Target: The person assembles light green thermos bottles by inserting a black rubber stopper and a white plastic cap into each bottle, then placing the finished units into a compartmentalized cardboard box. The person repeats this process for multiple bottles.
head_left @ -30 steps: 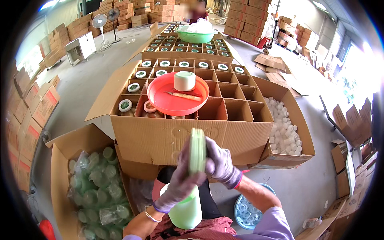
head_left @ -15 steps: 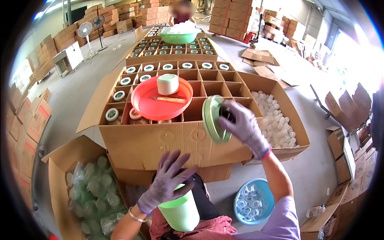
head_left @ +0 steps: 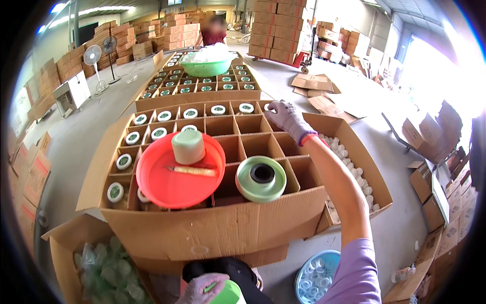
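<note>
My right hand [head_left: 286,119], in a grey glove, reaches to the far right corner of the divided carton [head_left: 212,230]. Its fingers curl down over a white-lidded jar [head_left: 267,107], mostly hidden beneath them. At the bottom edge, my gloved left hand [head_left: 206,288] grips the rim of a light green cup [head_left: 230,294]. A round, stepped green piece with a black ring at its centre [head_left: 261,179] rests on the carton's near dividers. Left of it, a red basin [head_left: 152,175] holds a pale green cylinder [head_left: 188,147] and a slim wooden-handled tool [head_left: 192,171].
White-lidded jars [head_left: 124,161] fill several left and far compartments. A carton of small white caps [head_left: 372,195] stands at right, a carton of clear-green pieces [head_left: 109,268] at lower left. A blue basin [head_left: 330,259] holds translucent rings. Farther off are a green basin [head_left: 207,68] and another person [head_left: 213,34].
My right hand has put the green round piece down on the carton and moved to the far right corner. My left hand has lowered onto the cup, which now sits lower in view.
</note>
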`<state>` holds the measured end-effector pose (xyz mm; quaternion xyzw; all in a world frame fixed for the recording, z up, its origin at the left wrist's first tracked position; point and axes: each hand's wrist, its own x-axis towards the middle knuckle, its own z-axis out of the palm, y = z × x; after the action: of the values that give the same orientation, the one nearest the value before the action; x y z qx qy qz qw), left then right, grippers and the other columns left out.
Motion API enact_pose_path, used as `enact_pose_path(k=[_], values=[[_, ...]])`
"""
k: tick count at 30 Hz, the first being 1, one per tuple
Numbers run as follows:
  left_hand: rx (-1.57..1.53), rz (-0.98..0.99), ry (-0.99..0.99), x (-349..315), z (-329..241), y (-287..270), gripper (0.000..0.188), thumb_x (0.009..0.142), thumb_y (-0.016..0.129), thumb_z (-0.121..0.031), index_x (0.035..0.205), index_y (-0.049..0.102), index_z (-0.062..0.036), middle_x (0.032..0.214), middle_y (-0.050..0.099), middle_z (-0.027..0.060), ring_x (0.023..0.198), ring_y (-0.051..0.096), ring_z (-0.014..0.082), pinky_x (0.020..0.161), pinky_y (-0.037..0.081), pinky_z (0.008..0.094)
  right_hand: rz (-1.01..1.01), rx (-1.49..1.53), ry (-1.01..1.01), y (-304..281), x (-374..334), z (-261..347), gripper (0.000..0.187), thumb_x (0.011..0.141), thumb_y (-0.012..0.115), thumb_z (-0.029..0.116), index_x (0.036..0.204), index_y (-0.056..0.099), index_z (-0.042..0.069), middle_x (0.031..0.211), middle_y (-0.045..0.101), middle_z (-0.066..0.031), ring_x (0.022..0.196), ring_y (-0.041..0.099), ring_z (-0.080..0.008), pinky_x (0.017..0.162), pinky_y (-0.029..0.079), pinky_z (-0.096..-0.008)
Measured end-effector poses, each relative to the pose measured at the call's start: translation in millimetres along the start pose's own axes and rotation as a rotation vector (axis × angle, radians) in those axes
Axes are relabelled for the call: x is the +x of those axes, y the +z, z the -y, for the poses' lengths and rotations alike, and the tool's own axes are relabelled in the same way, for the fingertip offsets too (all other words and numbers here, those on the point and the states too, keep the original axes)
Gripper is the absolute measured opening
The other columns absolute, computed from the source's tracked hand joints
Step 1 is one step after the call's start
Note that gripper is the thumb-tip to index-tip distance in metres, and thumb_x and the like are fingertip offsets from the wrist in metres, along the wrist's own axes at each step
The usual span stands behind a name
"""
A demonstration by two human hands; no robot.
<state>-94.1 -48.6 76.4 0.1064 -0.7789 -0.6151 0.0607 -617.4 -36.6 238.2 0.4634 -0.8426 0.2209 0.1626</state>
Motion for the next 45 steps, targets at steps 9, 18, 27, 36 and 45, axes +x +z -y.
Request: enact_pose_path(k=[9,18,27,36,45], values=[[-0.247,0.016,-0.105,-4.3,29.0,6.0,0.039,0.095,0.057,-0.008,0.133,0.053,0.0022,0.137,0.055,0.0153,0.124,0.056,0.029,0.108,0.043,0.0375,0.099,-0.056,0.135,121.1,97.8,-119.1,0.038,0.085,0.056,0.028,0.12,0.066,0.018,0.114,0.063,-0.0254,0.106,0.062,-0.0413,0.092,0.051,-0.047],[0.092,-0.028,0.074,11.3,23.1,1.4,0.035,0.095,0.06,-0.012,0.127,0.058,0.0031,0.126,0.062,0.0177,0.118,0.059,0.0303,0.102,0.046,0.0384,-0.038,0.061,0.207,162.2,96.1,-167.1,0.032,0.082,0.07,0.024,0.113,0.067,0.019,0.106,0.06,-0.0297,0.102,0.062,-0.0438,0.09,0.051,-0.0473],[0.343,-0.135,0.171,-0.8,149.1,32.0,0.033,0.094,0.063,-0.01,0.124,0.06,0.0036,0.124,0.064,0.0166,0.115,0.062,0.0256,0.098,0.049,0.0344,-0.615,0.08,0.139,-5.6,72.5,-75.6,0.055,0.079,0.074,0.015,0.131,0.055,0.011,0.119,0.053,-0.0216,0.11,0.054,-0.0386,0.097,0.046,-0.0444],[0.096,-0.16,0.215,-6.2,-4.3,-12.2,0.03,0.097,0.058,-0.011,0.124,0.063,0.0011,0.119,0.067,0.0147,0.108,0.064,0.0212,0.097,0.05,0.032,-0.493,0.772,-0.079,-160.6,-120.5,94.2,0.063,0.08,0.073,0.003,0.138,0.047,0.001,0.127,0.05,-0.0172,0.115,0.053,-0.0269,0.097,0.045,-0.0336],[-0.832,-0.213,0.341,4.1,-61.6,-7.9,0.069,0.098,0.046,-0.054,0.146,0.038,-0.0046,0.146,0.047,0.0115,0.125,0.053,0.0324,0.104,0.045,0.0553,-0.227,0.695,-0.475,-114.2,-281.0,243.6,0.067,0.075,0.079,0.01,0.135,0.051,0.005,0.132,0.049,-0.0246,0.114,0.053,-0.0392,0.095,0.049,-0.0439]])
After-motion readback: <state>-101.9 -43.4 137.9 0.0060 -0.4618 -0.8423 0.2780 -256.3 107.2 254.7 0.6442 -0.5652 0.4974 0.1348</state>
